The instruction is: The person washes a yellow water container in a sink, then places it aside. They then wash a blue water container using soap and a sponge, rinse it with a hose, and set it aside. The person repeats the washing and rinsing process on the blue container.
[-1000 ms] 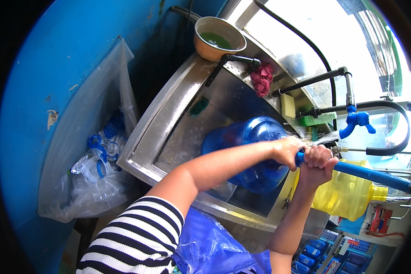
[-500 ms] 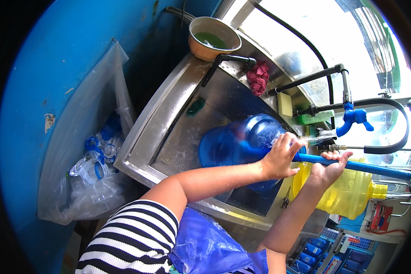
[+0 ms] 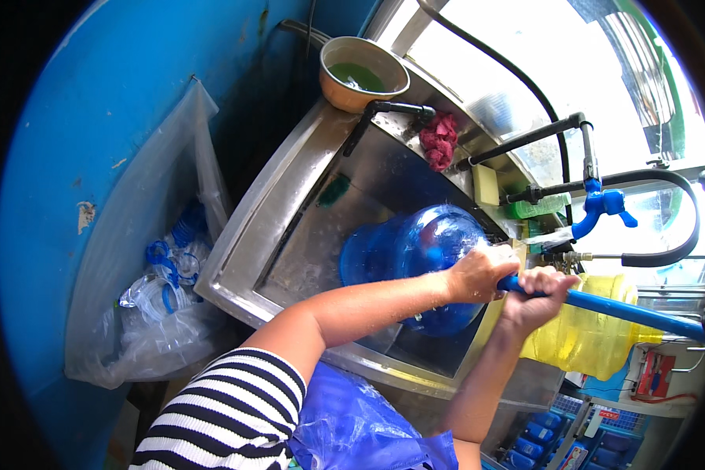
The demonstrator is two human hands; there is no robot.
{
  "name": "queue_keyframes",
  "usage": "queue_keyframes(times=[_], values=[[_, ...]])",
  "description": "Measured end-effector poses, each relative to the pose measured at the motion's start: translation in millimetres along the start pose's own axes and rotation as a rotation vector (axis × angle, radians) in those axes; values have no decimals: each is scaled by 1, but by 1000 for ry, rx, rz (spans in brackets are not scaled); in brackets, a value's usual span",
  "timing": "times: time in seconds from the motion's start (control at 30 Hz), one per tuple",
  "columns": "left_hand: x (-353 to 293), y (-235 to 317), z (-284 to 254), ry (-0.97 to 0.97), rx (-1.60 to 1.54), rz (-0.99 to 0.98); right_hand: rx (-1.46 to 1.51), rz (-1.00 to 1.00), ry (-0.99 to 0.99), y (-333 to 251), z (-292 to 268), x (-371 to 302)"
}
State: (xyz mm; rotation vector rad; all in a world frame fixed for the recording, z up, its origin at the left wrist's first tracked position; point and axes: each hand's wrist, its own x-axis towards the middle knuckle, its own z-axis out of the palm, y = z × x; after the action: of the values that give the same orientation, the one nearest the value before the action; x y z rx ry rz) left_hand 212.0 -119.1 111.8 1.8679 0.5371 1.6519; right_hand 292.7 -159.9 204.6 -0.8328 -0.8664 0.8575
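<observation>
A clear blue water jug (image 3: 415,251) lies on its side in the steel sink (image 3: 294,262). My left hand (image 3: 478,274) is closed at the jug's mouth end, against the end of a blue pole (image 3: 619,307); what its fingers grip is hidden. My right hand (image 3: 534,294) wraps round the pole just beyond, and the pole runs off to the right. From the blue tap (image 3: 601,207) water runs toward the jug's mouth end. I cannot see whether anything extends from the pole into the jug.
A yellow jug (image 3: 580,337) lies right of the sink. A bowl of green liquid (image 3: 358,90), a red cloth (image 3: 439,143) and a yellow sponge (image 3: 486,186) sit along the rim. A black pipe (image 3: 529,141) crosses above. On the left hangs a plastic bag of bottles (image 3: 137,345).
My left hand's spread fingers have closed. My right hand has moved left toward it and now grips the pole firmly. The pole's near end has shifted slightly left and down.
</observation>
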Motion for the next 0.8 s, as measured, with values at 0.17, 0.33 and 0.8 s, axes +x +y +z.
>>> queue_keyframes(times=[0.17,0.33,0.8], values=[[33,-33,-38,-693,-723,-231,350,81,-853,-21,-6,44],[7,-9,-17,-182,-240,-78,64,17,-213,-12,11,44],[26,-13,-5,-123,-51,-169,111,-37,-153,-24,6,26]])
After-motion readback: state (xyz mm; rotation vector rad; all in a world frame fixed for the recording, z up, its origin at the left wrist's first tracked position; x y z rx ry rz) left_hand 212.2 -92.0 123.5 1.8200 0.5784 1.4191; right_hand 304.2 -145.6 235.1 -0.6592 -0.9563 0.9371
